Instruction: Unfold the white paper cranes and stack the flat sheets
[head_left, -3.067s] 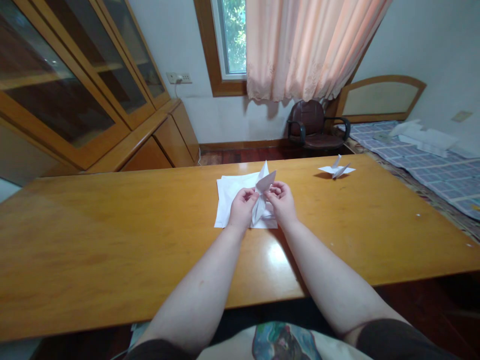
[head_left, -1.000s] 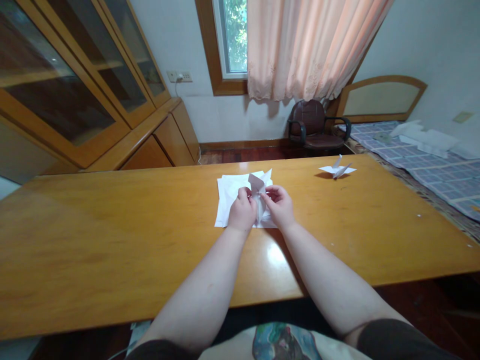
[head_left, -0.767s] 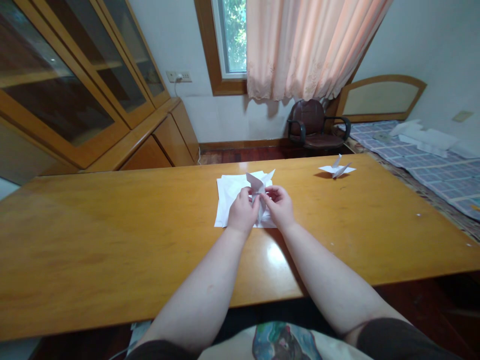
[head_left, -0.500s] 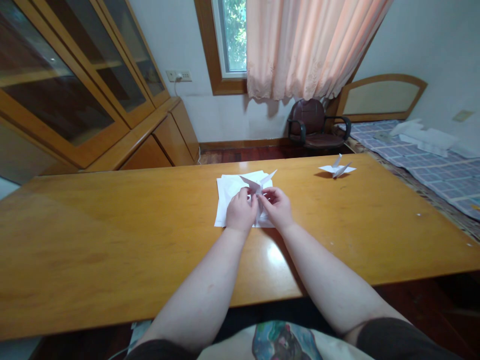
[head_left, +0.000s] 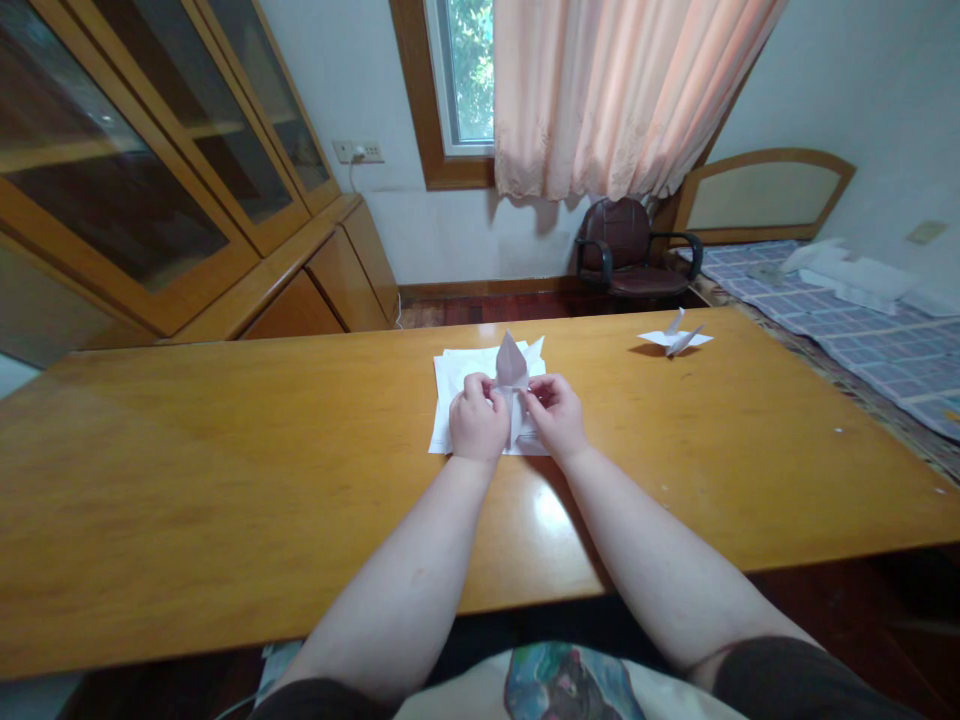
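A white folded paper [head_left: 512, 364], partly opened into pointed flaps, stands between my hands. My left hand [head_left: 478, 418] pinches its left side with curled fingers. On the other side my right hand [head_left: 554, 410] grips the right edge between thumb and fingertips. One broad flap points upward, and a narrower tip shows behind it to the right. Beneath the hands lies a stack of white paper sheets [head_left: 444, 408]. Part of the folded paper is hidden by my fingers.
A finished-looking paper crane [head_left: 675, 336] sits at the far right of the wooden table [head_left: 225, 480]. Beyond the table are a brown office chair [head_left: 626, 245] and a bed [head_left: 847, 320]. A glass-door cabinet [head_left: 217, 290] stands at the left.
The folded paper's spread flaps have turned: a broad flap now faces me upright, where two tips pointed left and right before. My hands stay almost in place.
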